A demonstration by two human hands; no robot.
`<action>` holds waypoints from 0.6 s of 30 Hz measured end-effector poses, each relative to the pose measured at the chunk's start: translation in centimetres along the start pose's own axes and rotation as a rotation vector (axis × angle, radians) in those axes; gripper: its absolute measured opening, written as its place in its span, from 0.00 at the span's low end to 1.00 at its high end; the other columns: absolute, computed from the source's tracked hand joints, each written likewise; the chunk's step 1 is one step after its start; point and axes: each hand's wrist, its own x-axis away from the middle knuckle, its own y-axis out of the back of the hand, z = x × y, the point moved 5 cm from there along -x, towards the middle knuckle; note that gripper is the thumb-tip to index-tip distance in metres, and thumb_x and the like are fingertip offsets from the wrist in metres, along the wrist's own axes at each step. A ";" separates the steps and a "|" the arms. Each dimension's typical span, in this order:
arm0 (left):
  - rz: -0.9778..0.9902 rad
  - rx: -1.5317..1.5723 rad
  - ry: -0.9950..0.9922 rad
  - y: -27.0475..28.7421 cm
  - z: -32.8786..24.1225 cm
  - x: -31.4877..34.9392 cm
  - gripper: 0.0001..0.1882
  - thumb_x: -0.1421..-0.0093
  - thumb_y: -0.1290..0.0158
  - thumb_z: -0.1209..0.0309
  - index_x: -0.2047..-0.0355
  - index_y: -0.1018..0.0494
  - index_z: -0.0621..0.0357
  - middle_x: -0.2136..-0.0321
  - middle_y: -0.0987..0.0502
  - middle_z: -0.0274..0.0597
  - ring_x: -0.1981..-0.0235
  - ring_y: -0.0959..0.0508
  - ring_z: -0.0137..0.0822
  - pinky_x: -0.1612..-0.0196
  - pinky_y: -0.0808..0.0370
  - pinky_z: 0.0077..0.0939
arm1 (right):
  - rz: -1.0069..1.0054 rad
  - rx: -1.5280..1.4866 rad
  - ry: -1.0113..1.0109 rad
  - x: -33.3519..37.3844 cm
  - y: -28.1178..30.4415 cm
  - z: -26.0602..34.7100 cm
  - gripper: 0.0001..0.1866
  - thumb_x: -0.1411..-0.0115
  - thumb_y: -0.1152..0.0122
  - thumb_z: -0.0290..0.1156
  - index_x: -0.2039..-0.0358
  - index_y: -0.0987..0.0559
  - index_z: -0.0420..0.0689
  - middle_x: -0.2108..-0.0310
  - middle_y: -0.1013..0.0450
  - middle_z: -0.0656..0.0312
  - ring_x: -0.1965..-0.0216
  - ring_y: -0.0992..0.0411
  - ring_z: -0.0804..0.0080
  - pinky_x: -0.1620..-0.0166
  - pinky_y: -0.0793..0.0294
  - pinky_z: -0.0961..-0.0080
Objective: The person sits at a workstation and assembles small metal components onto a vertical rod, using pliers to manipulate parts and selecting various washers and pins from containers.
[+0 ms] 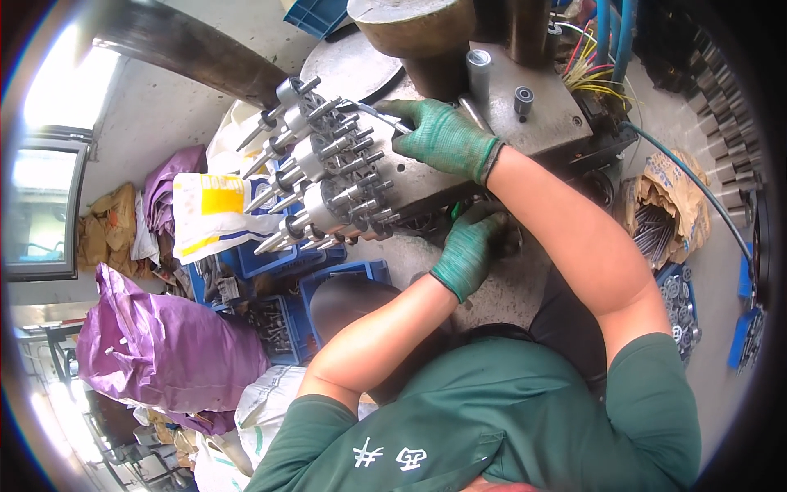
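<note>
My right hand [447, 139], in a green knit glove, is closed around a slim metal rod-like tool [381, 117] above the steel bench plate [434, 176]. The tool's far end reaches left toward several metal shafts with round bodies [326, 205], grouped in rows along the plate's left edge, their pointed ends facing left. My left hand [471, 250], also gloved in green, is curled just below the plate's front edge. Its fingertips are partly hidden in shadow, and what they grip cannot be made out.
A heavy round press column [418, 33] stands at the back. Beside it are an upright metal cylinder [479, 72] and a small bushing [523, 102]. Blue crates [283, 328] and a purple sack [168, 344] lie left; a paper bag of rods [668, 205] stands right.
</note>
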 end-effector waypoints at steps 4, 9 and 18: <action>-0.017 0.001 0.014 0.0 0.2 -0.1 0.11 0.28 0.52 0.74 0.49 0.27 0.63 0.65 0.21 0.43 0.71 0.20 0.37 0.69 0.22 0.32 | 0.041 -0.040 -0.040 0.2 -0.1 0.2 0.32 0.34 0.36 0.38 0.30 0.28 0.44 0.52 0.17 0.51 0.60 0.19 0.72 0.50 0.19 0.72; -0.033 -0.026 0.018 -0.5 -0.5 0.2 0.11 0.28 0.51 0.74 0.49 0.27 0.62 0.66 0.21 0.42 0.71 0.20 0.36 0.69 0.22 0.31 | 0.006 -0.007 0.028 -0.3 -0.4 -0.1 0.32 0.35 0.36 0.35 0.31 0.28 0.44 0.53 0.17 0.50 0.64 0.19 0.73 0.54 0.17 0.73; -0.048 -0.030 0.021 -0.3 -0.1 0.0 0.10 0.30 0.47 0.73 0.50 0.25 0.59 0.68 0.21 0.38 0.72 0.21 0.33 0.69 0.23 0.29 | -0.033 0.019 0.066 -0.9 -1.4 -1.1 0.33 0.35 0.37 0.35 0.30 0.28 0.46 0.55 0.18 0.49 0.62 0.19 0.74 0.54 0.17 0.71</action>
